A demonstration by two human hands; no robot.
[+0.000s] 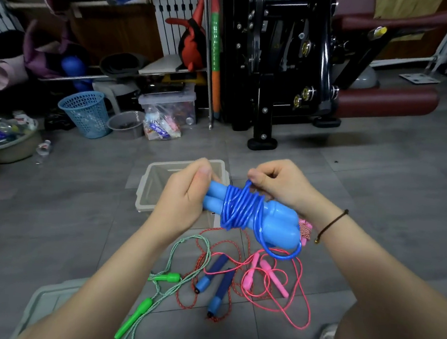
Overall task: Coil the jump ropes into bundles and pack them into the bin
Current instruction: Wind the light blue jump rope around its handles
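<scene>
Item in hand: blue jump rope [243, 209], centre of the frame, held up over the floor [378, 183], its two pale blue handles side by side and the cord wound crosswise around their middle in many turns. Left hand [185, 193]: we grip the handle ends, fingers curled round them, thumb on top. Right hand [280, 185]: we pinch a strand of cord at the top of the winding. Slack: one loose loop [282, 255] hangs below the handles at lower right, not yet taken up. Step judged in hand: finishing and securing the wrap. To do it well, we keep the handles pressed together, lay the last slack snug against the earlier turns, and tuck the end under a tight turn so the bundle does not spring open; the smooth cord looks likely to slip if left loose. Destination: bin [150, 187], on the floor just behind the hands; nothing shows in the part we can see. On the floor, lower centre, not yet coiled and partly tangled together: green rope [169, 277], red rope [220, 285] with dark blue handles, pink rope [275, 279]. Lid [46, 302]: lower left.
</scene>
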